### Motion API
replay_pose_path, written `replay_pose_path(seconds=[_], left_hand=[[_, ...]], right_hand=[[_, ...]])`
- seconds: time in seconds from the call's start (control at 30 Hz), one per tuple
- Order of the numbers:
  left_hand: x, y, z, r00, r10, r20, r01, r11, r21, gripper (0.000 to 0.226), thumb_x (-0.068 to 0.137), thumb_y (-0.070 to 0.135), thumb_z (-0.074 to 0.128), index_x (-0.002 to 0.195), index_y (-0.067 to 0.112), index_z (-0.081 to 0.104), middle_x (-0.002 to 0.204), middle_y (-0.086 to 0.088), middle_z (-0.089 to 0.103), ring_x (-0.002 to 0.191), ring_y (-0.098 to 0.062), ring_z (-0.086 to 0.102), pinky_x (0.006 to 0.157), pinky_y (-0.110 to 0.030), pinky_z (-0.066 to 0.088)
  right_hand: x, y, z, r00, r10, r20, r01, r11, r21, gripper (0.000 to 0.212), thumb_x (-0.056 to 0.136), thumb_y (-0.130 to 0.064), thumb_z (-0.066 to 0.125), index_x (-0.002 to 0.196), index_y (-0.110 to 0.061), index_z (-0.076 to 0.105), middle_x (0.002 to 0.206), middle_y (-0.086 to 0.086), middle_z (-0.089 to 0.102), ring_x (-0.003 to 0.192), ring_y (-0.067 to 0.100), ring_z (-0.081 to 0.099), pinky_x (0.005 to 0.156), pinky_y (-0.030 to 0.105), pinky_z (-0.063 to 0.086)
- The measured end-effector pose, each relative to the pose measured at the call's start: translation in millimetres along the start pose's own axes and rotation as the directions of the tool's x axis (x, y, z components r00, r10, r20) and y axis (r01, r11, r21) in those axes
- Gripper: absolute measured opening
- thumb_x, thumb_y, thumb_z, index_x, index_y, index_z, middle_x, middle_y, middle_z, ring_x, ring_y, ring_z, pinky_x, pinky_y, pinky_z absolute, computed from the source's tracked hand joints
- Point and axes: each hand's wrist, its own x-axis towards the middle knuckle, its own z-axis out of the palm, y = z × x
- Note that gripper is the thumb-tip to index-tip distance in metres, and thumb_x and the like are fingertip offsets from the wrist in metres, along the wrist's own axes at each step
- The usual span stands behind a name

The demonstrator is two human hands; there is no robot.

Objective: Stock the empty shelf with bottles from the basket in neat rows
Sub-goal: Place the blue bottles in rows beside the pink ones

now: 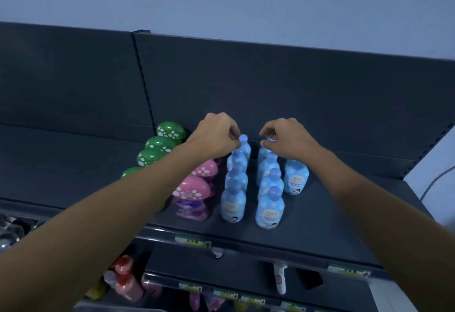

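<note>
On the dark top shelf (320,218) stand rows of bottles: green spotted ones (160,144) at the left, pink spotted ones (194,188) beside them, then two rows of blue bottles (233,203). A single blue bottle (295,176) starts a third row at the right. My left hand (216,136) pinches the cap of the rearmost blue bottle (243,144) in the first blue row. My right hand (285,139) pinches the cap of the rearmost bottle in the second blue row; that bottle is mostly hidden. The basket is out of view.
The shelf's back panel (295,95) rises just behind the bottles. Bare shelf lies to the right of the blue rows. Lower shelves hold pink bottles (128,279), a white device (279,279) and price tags (194,241). A neighbouring shelf section (61,154) lies at the left.
</note>
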Motion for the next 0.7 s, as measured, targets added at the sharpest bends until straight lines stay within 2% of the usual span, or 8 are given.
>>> replay_pose_path(seconds=[0.17,0.27,0.37,0.47,0.7], left_hand=[[-49.8,-54.8,-44.4,0.999,0.035,-0.034,-0.035,0.999,-0.014,0.016,0.080,0.022,0.080,0.095,0.018,0.080,0.086,0.005,0.077,0.087,-0.012,0.072,0.090,-0.032,0.058],[-84.0,-88.2,-64.4,0.998,0.062,0.007,-0.062,0.998,-0.005,0.020,0.081,0.022,0.080,0.101,0.017,0.080,0.092,0.002,0.078,0.087,-0.011,0.072,0.090,-0.029,0.057],[-120.4,-121.9,-80.9,0.996,0.082,0.043,-0.082,0.997,-0.008,0.017,0.081,0.024,0.080,0.098,0.021,0.080,0.090,0.006,0.078,0.086,-0.010,0.072,0.087,-0.031,0.058],[-155.8,-155.1,-91.5,0.995,0.055,0.088,-0.054,0.998,-0.021,0.016,0.082,0.025,0.079,0.097,0.023,0.079,0.088,0.007,0.076,0.087,-0.011,0.071,0.088,-0.033,0.059],[-233.8,-224.3,-78.5,0.980,-0.004,0.199,0.006,1.000,-0.007,0.019,0.084,0.028,0.078,0.103,0.021,0.077,0.094,0.006,0.075,0.091,-0.014,0.070,0.088,-0.035,0.059]], right_hand=[[-21.9,-90.4,20.3,1.000,-0.013,-0.016,0.013,1.000,-0.020,0.021,0.084,-0.029,0.070,0.105,-0.024,0.073,0.099,-0.006,0.072,0.094,0.016,0.067,0.087,0.038,0.056],[-42.2,-141.5,39.5,1.000,0.019,-0.003,-0.019,1.000,-0.018,0.024,0.083,-0.027,0.071,0.107,-0.023,0.073,0.101,-0.004,0.073,0.097,0.018,0.067,0.087,0.038,0.056],[-64.4,-186.6,61.8,0.999,0.040,0.004,-0.040,0.999,-0.019,0.027,0.085,-0.024,0.069,0.112,-0.020,0.072,0.105,-0.001,0.073,0.102,0.018,0.065,0.088,0.039,0.055],[-86.8,-227.9,87.3,0.999,0.046,0.002,-0.046,0.999,-0.004,0.027,0.085,-0.022,0.069,0.112,-0.018,0.072,0.104,-0.001,0.074,0.100,0.017,0.066,0.087,0.038,0.055],[-141.8,-288.2,162.4,0.991,0.081,0.107,-0.086,0.996,0.036,0.026,0.086,-0.025,0.069,0.112,-0.020,0.071,0.100,-0.002,0.073,0.098,0.018,0.067,0.086,0.037,0.056]])
